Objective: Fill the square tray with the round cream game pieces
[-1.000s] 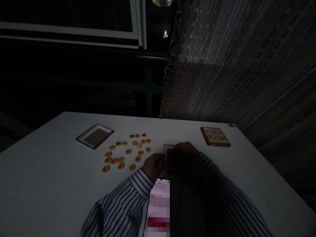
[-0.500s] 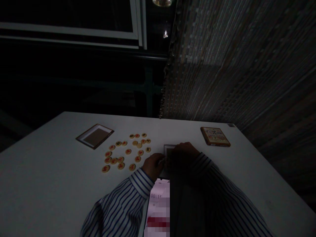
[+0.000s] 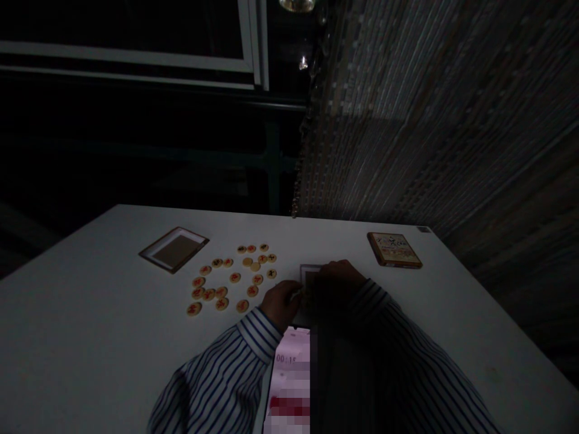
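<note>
My left hand (image 3: pixel 281 301) is closed in a pinch at the left edge of a small grey tray (image 3: pixel 310 267). What its fingertips hold, if anything, is too dark to make out. Over the right part of that tray lies my right hand (image 3: pixel 340 278), its fingers curled down into deep shadow and mostly hidden. Dark shapes inside the tray are hard to tell. Left of my hands, several round Chinese chess pieces (image 3: pixel 234 278) lie loose on the white table (image 3: pixel 104 313), many with red characters, a few with dark ones, and two showing plain faces.
An open shallow box half (image 3: pixel 175 249) with a brown inside lies at the back left. A printed flat box (image 3: pixel 395 249) is at the back right. Below my hands is a lit phone screen (image 3: pixel 289 361). A bead-like string curtain (image 3: pixel 407 108) hangs behind the table.
Almost nothing differs. Both hands stay at the tray, and the chess pieces lie as before. The curtain's strings look slightly shifted.
</note>
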### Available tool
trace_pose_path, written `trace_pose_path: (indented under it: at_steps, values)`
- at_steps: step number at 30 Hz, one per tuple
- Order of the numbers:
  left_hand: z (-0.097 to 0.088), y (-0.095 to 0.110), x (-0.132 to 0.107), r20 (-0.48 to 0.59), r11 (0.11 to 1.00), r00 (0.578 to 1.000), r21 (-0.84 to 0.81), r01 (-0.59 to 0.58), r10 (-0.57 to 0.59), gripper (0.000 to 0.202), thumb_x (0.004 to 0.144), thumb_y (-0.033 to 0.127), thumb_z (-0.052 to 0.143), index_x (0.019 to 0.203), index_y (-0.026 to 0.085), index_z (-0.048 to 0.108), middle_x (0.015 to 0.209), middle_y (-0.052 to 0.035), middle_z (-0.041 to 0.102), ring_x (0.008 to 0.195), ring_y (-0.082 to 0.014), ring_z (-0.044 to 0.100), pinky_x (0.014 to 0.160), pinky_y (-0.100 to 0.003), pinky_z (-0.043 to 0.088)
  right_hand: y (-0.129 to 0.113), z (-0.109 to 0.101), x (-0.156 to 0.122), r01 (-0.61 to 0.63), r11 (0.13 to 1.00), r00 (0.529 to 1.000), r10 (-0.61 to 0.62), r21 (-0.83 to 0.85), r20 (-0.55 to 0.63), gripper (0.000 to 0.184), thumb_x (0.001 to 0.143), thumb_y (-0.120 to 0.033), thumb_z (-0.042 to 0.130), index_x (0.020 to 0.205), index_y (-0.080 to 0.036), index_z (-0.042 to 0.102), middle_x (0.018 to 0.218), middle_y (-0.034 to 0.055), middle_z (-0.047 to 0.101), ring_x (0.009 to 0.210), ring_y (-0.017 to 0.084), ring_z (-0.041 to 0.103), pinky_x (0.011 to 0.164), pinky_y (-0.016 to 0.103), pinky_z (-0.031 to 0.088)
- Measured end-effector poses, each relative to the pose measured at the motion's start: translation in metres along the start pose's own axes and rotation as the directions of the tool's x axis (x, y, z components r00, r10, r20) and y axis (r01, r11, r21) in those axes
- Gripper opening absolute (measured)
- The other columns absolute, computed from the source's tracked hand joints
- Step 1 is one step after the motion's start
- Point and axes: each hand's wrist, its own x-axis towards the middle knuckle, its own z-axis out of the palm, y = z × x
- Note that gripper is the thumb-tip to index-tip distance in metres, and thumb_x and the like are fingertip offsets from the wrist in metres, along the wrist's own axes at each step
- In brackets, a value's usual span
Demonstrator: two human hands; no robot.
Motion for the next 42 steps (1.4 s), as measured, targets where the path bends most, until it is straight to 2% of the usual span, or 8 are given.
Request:
trace_pose_path:
  at_steps: [3,6,9,15,25,30,42]
  values:
    - [0.000,0.000,-0.001,-0.001,1.000,1.000,0.004,0.003,-0.003,0.021,0.068,0.017,0.048,0.087,0.016,0.058,0.084,-0.0046,0.062,0.077,-0.0141,0.057,0.070,-0.026,0.046,0.002,0.000,0.000,-0.016,1.000,0.999,0.016,-0.004,-0.029,0.032,0.074,-0.043,0.039,0.081,-0.020,0.061,0.085,0.0089,0.061,0.077,0.020,0.055,0.062,0.030,0.035]
    - [0.000,-0.001,-0.001,-0.008,1.000,1.000,-0.002,0.004,-0.004,0.022,0.068,0.016,0.048,0.087,0.017,0.058,0.084,-0.0044,0.062,0.078,-0.0140,0.057,0.071,-0.026,0.046,0.008,-0.005,-0.001,-0.015,1.000,0.992,0.018,0.020,-0.123,0.029,0.075,-0.038,0.040,0.084,-0.020,0.060,0.088,0.0089,0.061,0.080,0.020,0.054,0.064,0.030,0.034]
    - [0.000,-0.002,-0.001,-0.015,1.000,1.000,-0.015,0.007,-0.007,0.023,0.068,0.015,0.048,0.088,0.018,0.058,0.084,-0.0038,0.062,0.077,-0.0137,0.057,0.071,-0.026,0.046,0.014,-0.011,-0.003,-0.024,0.996,0.968,0.045,0.088,-0.245,0.025,0.077,-0.028,0.038,0.087,-0.020,0.059,0.089,0.0070,0.061,0.083,0.019,0.052,0.068,0.029,0.032]
    - [-0.001,-0.002,-0.001,-0.022,1.000,1.000,-0.023,-0.002,0.001,0.022,0.069,0.016,0.048,0.088,0.016,0.058,0.084,-0.0044,0.062,0.076,-0.0137,0.057,0.071,-0.027,0.046,0.015,-0.013,-0.008,-0.019,0.987,0.916,0.082,0.162,-0.393,0.025,0.077,-0.026,0.038,0.087,-0.019,0.059,0.087,0.0040,0.062,0.082,0.016,0.052,0.072,0.027,0.029]
    - [-0.005,0.002,-0.002,-0.065,0.999,0.998,-0.040,-0.007,0.005,0.019,0.070,0.018,0.047,0.085,0.017,0.059,0.080,-0.0041,0.063,0.073,-0.0131,0.057,0.068,-0.026,0.047,0.014,-0.015,-0.009,-0.040,0.990,0.918,0.091,0.138,-0.386,0.025,0.077,-0.026,0.037,0.087,-0.019,0.059,0.086,0.0040,0.062,0.081,0.015,0.052,0.071,0.026,0.029]
    - [-0.005,0.001,-0.002,-0.078,0.999,0.997,-0.044,-0.015,0.012,0.019,0.071,0.018,0.047,0.084,0.017,0.059,0.081,-0.0044,0.063,0.075,-0.0133,0.057,0.070,-0.026,0.046,0.012,-0.017,-0.012,-0.022,0.985,0.900,0.093,0.170,-0.425,0.025,0.077,-0.025,0.037,0.086,-0.017,0.059,0.085,0.0045,0.062,0.080,0.015,0.052,0.072,0.026,0.029]
    - [-0.011,0.007,-0.002,-0.088,0.999,0.996,-0.050,-0.010,0.006,0.018,0.070,0.017,0.047,0.082,0.015,0.060,0.078,-0.0049,0.063,0.074,-0.0132,0.057,0.068,-0.025,0.046,0.008,-0.022,-0.013,-0.021,0.985,0.918,0.087,0.171,-0.386,0.026,0.077,-0.024,0.038,0.089,-0.018,0.059,0.086,0.0047,0.062,0.082,0.015,0.053,0.072,0.026,0.032]
